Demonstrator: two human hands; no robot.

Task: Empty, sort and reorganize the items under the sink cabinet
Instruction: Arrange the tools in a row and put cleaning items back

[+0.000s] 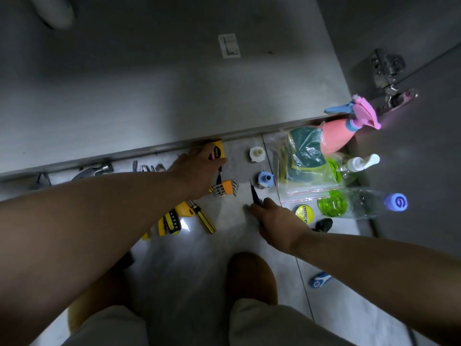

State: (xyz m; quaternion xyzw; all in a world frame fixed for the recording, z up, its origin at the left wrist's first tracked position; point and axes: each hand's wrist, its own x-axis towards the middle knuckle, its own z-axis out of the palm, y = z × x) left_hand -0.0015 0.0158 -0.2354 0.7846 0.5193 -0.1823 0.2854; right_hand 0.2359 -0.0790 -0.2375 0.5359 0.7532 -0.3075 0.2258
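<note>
Items lie sorted on the grey tiled floor (pixel 199 270) in front of the open cabinet's grey base panel (pixel 174 96).

Left hand (pixel 197 171): its grip is closed over the yellow tape measure (pixel 218 149), which sits against the cabinet edge. The hand hides the measure's left half.

Right hand (pixel 279 221): its grip pinches a thin black pointed tool (pixel 254 193), tip aimed toward the cabinet. The handle end is covered by the hand, so the kind of tool cannot be told.

Between the 2 hands lies an orange holder of metal hex keys (pixel 225 188). Near it are a white plastic fitting (pixel 256 154) and a blue plastic fitting (pixel 265 178).

Under the left forearm a yellow-and-black screwdriver (pixel 204 218) shows, with other yellow tools partly hidden. Grey metal tools (pixel 94 168) along the cabinet edge are dim and indistinct.

To the right lie:
- a clear zip bag of green sponges (pixel 304 156)
- a pink spray bottle (pixel 336 136)
- a clear pump bottle (pixel 359 163)
- a clear bottle with purple cap (pixel 361 202)
- a yellow-labelled tape roll (pixel 304 213), partly behind the right hand
- a small black object (pixel 324 224), unidentifiable
</note>
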